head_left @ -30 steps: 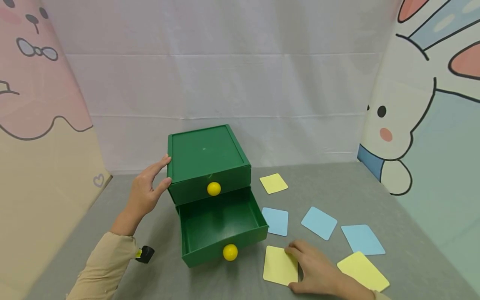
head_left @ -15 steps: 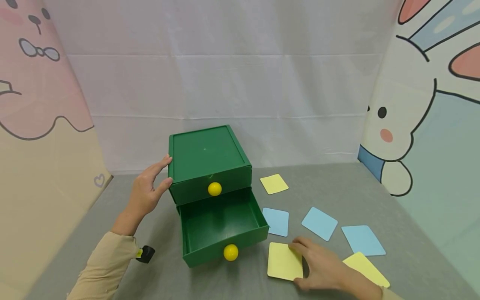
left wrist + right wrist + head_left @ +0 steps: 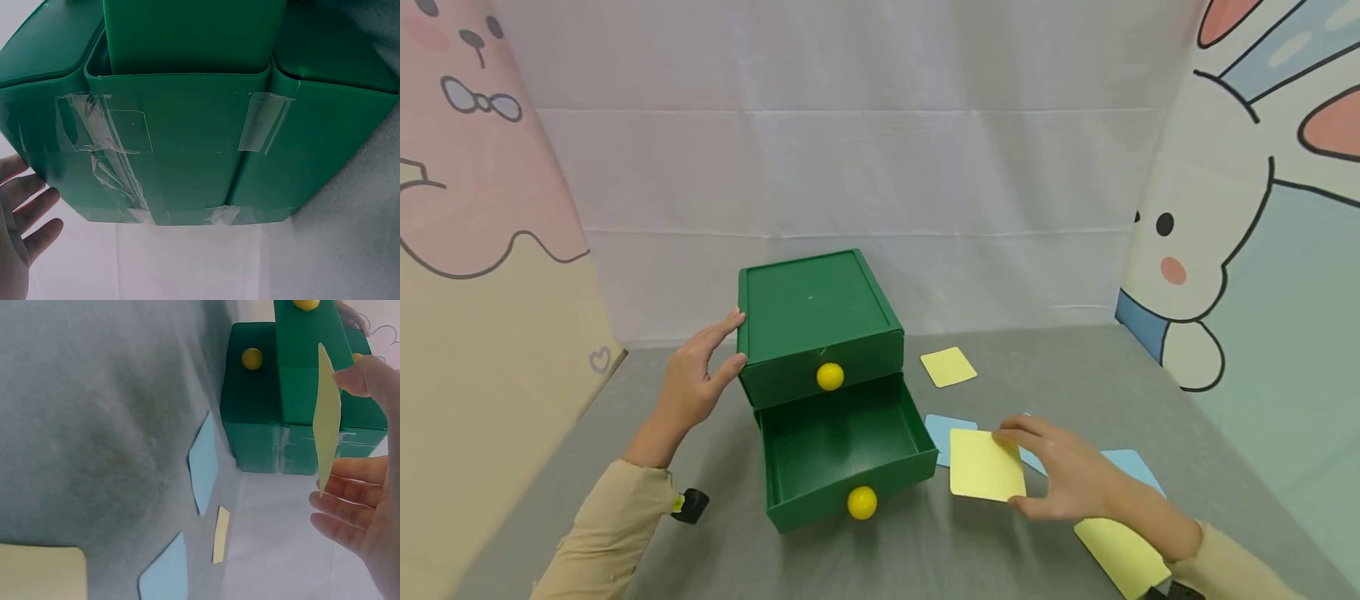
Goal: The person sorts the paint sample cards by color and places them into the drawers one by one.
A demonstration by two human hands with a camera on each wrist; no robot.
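A green chest of drawers [image 3: 812, 312] with yellow knobs stands left of centre; the left wrist view shows three tiers joined with clear tape. Its middle drawer [image 3: 842, 454] is pulled out and its visible inside is bare; the upper one is closed. My left hand [image 3: 694, 379] rests against the chest's left side, fingers and thumb spread along the top edge. To the right of the pulled-out drawer, my right hand [image 3: 1067, 471] pinches a square yellow card [image 3: 985, 467] by its right edge, thumb below and fingers above. The card is raised off the table, upright in the right wrist view.
Behind the raised card lie blue cards, one [image 3: 942, 433] partly covered and another [image 3: 1131, 465] partly behind the right arm. One yellow card [image 3: 949, 367] lies farther back, another [image 3: 1120, 550] under the right forearm. A white curtain [image 3: 1000, 275] closes off the grey table's back.
The right hand has lifted the yellow card from the table and carried it up and away from the front. The left hand and the chest have stayed put.
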